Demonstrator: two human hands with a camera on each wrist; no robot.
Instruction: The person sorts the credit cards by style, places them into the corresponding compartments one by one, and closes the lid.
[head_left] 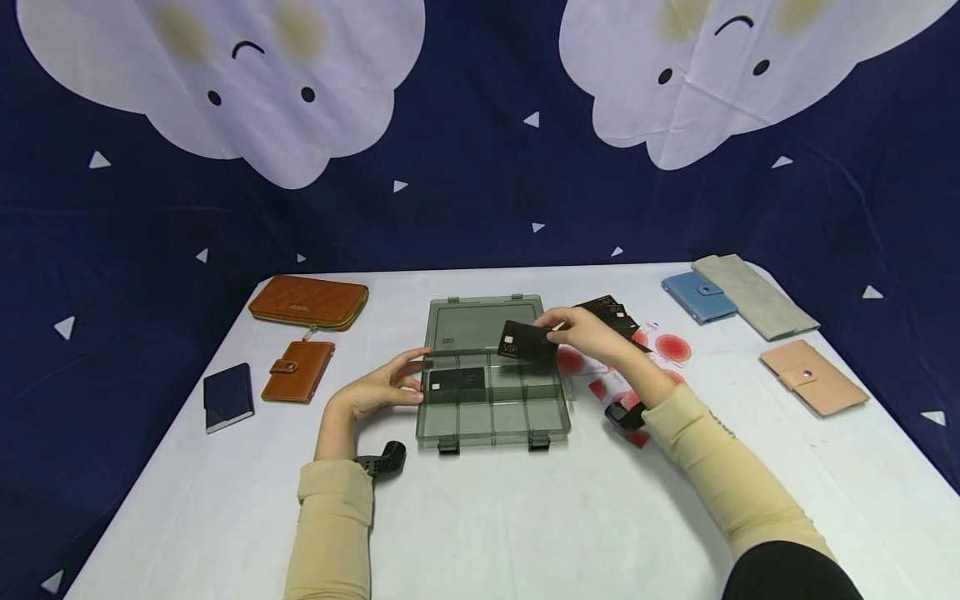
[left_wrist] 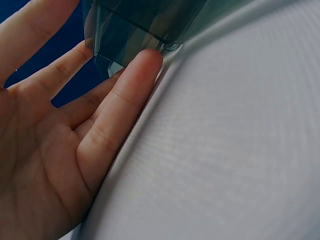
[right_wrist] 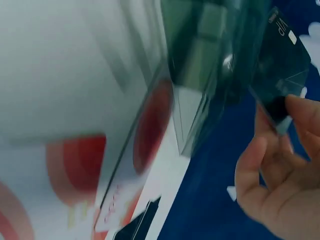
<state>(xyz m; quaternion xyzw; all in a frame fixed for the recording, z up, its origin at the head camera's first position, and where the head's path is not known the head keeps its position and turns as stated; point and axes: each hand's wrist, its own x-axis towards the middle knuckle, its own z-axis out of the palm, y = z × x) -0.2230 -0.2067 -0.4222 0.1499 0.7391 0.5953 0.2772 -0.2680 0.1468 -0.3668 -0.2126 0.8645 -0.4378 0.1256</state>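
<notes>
A smoky clear compartment box (head_left: 442,421) lies open at the table's middle, its lid (head_left: 480,321) flat behind it. One black card (head_left: 456,385) lies in its left compartment. My right hand (head_left: 581,329) pinches a second black VIP card (head_left: 527,342) above the box's right side; the right wrist view shows that card (right_wrist: 285,70) between my fingertips (right_wrist: 300,107). My left hand (head_left: 390,383) rests with straight fingers against the box's left wall, and its fingertips (left_wrist: 147,60) touch the box corner (left_wrist: 107,47) in the left wrist view.
More black cards (head_left: 615,312) and red-dotted white cards (head_left: 671,348) lie right of the box. Brown wallets (head_left: 307,302) (head_left: 298,371) and a navy one (head_left: 227,396) sit at the left. Blue (head_left: 699,297), grey (head_left: 753,296) and pink (head_left: 813,377) wallets sit at the right.
</notes>
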